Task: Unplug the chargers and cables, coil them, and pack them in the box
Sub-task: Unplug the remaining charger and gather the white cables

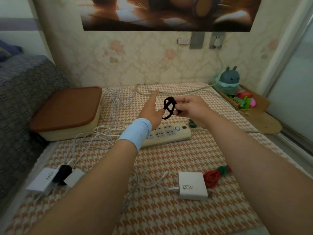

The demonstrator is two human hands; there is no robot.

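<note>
Covering the surface is an orange-and-white houndstooth cloth [169,217], with a grey patterned sofa [22,99] along its left edge and a glass door [296,82] on the right. Behind it is a wall [135,56] papered in pale flowers, with a dark picture [169,14] hanging above and a socket [216,40] with a white plug in it. A teal plush [229,80] sits in the far right corner. The box [67,109], cream with its brown lid on, stands at the far left against the sofa. Loose white cables [116,102] lie tangled beside it. A cream power strip [169,134] lies mid-cloth with its visible sockets empty. Near the front edge, one white charger [192,185] reads "120W", with a bundled red cable [213,177] beside it. At the left, another [42,180] reads "90W" and touches a black charger [62,173]. Above the strip, the right hand [193,107] pinches a small coil of black cable [169,106]. The left hand [152,109], with a blue wristband [135,131], has its fingers straight and its thumb possibly touching the cable's loose end.
</note>
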